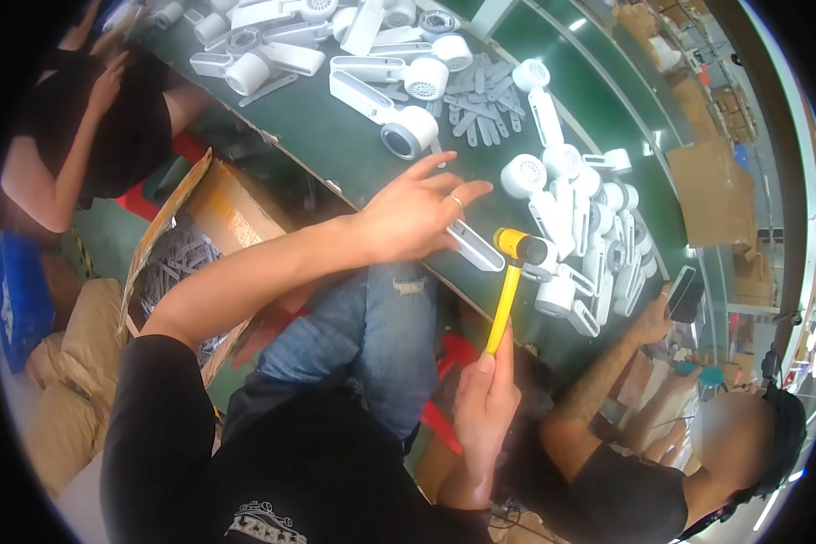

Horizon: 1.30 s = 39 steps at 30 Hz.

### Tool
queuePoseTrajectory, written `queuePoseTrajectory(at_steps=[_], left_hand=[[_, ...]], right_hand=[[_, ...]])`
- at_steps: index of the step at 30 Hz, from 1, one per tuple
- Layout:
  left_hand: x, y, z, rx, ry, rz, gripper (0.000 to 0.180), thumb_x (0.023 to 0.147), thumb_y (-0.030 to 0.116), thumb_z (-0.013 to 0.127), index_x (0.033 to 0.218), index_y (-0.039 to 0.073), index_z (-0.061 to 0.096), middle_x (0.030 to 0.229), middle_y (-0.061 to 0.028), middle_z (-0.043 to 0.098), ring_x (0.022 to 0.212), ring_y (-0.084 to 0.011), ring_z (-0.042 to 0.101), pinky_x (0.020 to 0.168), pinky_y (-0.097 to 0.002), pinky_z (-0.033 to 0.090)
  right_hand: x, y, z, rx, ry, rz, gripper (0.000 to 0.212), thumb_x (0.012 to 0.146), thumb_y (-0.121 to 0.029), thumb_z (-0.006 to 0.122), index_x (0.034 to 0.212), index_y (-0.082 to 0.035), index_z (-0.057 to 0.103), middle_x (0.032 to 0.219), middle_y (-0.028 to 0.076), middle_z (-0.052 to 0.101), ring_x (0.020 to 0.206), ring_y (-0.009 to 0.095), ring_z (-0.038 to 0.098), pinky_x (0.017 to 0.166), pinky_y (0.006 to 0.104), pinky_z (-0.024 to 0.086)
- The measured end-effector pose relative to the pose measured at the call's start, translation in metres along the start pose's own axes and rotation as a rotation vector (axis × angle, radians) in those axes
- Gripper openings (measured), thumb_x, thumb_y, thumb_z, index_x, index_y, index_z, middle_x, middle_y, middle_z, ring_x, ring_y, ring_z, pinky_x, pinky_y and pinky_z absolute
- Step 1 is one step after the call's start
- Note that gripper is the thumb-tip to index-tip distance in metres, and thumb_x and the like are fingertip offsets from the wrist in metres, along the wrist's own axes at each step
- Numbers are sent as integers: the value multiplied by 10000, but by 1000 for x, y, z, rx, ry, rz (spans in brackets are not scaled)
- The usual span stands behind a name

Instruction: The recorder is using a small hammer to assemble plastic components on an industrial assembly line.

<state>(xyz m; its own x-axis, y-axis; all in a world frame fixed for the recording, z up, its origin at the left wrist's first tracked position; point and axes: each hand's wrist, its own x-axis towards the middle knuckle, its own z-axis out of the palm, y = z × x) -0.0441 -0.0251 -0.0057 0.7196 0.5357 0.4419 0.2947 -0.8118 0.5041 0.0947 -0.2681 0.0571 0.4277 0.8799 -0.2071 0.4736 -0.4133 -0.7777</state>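
Note:
My right hand point(487, 399) is closed around the handle of a small yellow mallet point(505, 304), its head with a dark face raised just right of a white handle. That handle belongs to a white piece like a handheld fan point(474, 247), lying by the near edge of the green table. My left hand point(412, 215), a ring on one finger, bends over this piece and grips it; the palm hides the piece's other end. Beyond my left fingers lies another white handheld fan point(408, 133) with a round grey-rimmed head.
Several white fans point(598, 218) crowd the table point(344, 159) at right, more at the far left. Flat grey strips point(485, 104) are heaped between them. An open cardboard box point(231, 213) of grey parts stands left of my legs. Co-workers sit at left and right; one holds a phone point(683, 295).

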Motion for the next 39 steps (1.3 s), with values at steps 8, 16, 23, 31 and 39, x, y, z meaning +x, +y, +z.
queuePoseTrajectory(at_steps=[8,16,23,31,39], left_hand=[[-10,3,8,80,234,379,388,790,207,846,1148,103,736,1061,-45,731,1097,-244,666,1062,-447,505],[11,-16,-27,-208,-58,361,235,868,210,815,1050,67,776,1044,-79,750,1043,-311,688,900,-433,551],[-55,45,-20,-483,333,-562,266,963,267,783,1045,15,770,965,-146,763,884,-267,752,790,-390,604],[-41,55,21,-1774,72,-658,549,1018,96,692,1519,19,482,1388,-108,642,1303,-209,615,1111,-385,506],[-18,66,-9,-926,211,-742,543,932,195,790,1390,-42,620,954,-106,789,876,-155,758,819,-314,601]], right_hand=[[49,16,6,397,236,109,604,1044,-158,672,1596,-72,443,636,-48,473,414,49,382,381,241,315],[92,8,21,413,75,110,346,976,-185,784,1241,18,692,635,-10,563,447,63,472,408,261,350],[65,0,39,962,214,226,237,1082,-230,633,1107,2,595,600,-13,428,429,94,403,378,286,336],[47,11,52,732,106,80,435,1091,-201,601,1440,49,528,615,2,449,438,88,420,386,270,349],[58,-9,34,811,58,11,505,1018,-23,649,1497,17,491,649,-9,478,447,59,444,382,247,350]])
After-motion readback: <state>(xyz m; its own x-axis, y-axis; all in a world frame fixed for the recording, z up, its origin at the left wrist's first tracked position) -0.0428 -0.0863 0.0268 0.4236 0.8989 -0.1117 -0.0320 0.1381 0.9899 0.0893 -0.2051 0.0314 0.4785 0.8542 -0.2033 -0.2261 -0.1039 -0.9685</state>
